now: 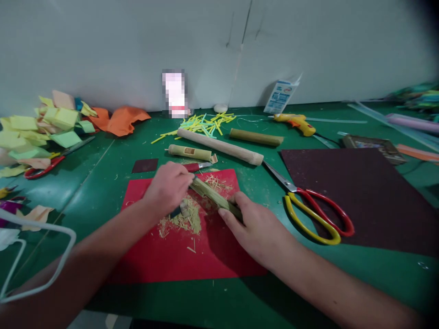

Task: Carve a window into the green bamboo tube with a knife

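My right hand [247, 224] is wrapped round the lower end of a green bamboo tube [212, 194], which slants over a red sheet [164, 265]. At the tube's upper end my left hand [171, 186] is closed, a small dark edge showing at its fingertips; what it grips is hidden. Pale bamboo shavings [192, 219] lie heaped on the red sheet beneath the tube. Just beyond my left hand lies a red-handled knife [192, 167]. Behind it is a bamboo piece with a cut notch [190, 152].
Scissors [291, 186] lie right of the red sheet, partly on a dark brown sheet [370, 201]. A wooden rod [219, 146], another bamboo tube [256, 137] and a yellow glue gun [295, 122] lie farther back. Folded papers [51, 119] pile at left.
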A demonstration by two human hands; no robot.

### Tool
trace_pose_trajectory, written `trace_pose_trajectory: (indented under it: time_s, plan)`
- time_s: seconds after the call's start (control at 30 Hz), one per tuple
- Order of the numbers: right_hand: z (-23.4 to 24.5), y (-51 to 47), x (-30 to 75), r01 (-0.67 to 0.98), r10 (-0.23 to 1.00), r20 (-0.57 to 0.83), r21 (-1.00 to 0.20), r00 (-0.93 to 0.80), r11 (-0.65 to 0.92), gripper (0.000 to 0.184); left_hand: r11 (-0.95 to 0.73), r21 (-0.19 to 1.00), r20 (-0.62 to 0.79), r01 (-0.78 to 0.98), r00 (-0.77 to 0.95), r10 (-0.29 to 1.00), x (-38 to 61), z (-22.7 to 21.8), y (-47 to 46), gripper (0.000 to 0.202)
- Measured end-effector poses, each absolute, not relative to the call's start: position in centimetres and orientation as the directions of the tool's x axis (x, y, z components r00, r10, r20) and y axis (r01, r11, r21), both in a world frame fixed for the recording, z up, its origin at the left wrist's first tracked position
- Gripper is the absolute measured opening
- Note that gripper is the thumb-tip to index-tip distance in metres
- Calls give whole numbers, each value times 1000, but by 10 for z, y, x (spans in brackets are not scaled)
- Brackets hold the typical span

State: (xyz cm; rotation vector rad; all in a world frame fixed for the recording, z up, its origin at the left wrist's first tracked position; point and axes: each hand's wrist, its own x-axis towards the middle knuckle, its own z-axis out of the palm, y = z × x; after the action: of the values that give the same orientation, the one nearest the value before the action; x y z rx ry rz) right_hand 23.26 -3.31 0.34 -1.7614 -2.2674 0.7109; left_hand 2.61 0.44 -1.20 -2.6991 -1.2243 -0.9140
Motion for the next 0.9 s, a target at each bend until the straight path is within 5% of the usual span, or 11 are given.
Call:
trace_pose_trajectory:
  time_s: [0.27, 0.5, 0.63, 0.73, 0.83, 0.9]
  plan:
    - [6, -33, 233, 862, 950, -162, -481, -269, 162, 18, -659, 144, 527, 739, 506, 683, 18, -11, 5, 20]
    - [5, -32, 234, 860, 945, -168, -481, -281, 171, 21, -630, 231, 514, 741, 456, 726, 14, -10, 9, 19]
    - [5, -29, 234, 853, 946, -174, -498, -275, 156, 21, -381, 614, 402, 691, 142, 905, 10, -6, 14, 19]
    - [5, -28, 235, 840, 945, -163, -517, -285, 164, 22, -125, 928, 174, 351, -112, 978, 11, -5, 13, 21]
    - [7, -28, 235, 840, 945, -170, -520, -280, 155, 22, 25, 999, -22, 24, -120, 993, 14, -7, 13, 25]
    - [7, -28, 235, 840, 945, -180, -523, -274, 144, 22, 66, 997, -69, -29, -85, 994, 14, -8, 12, 24]
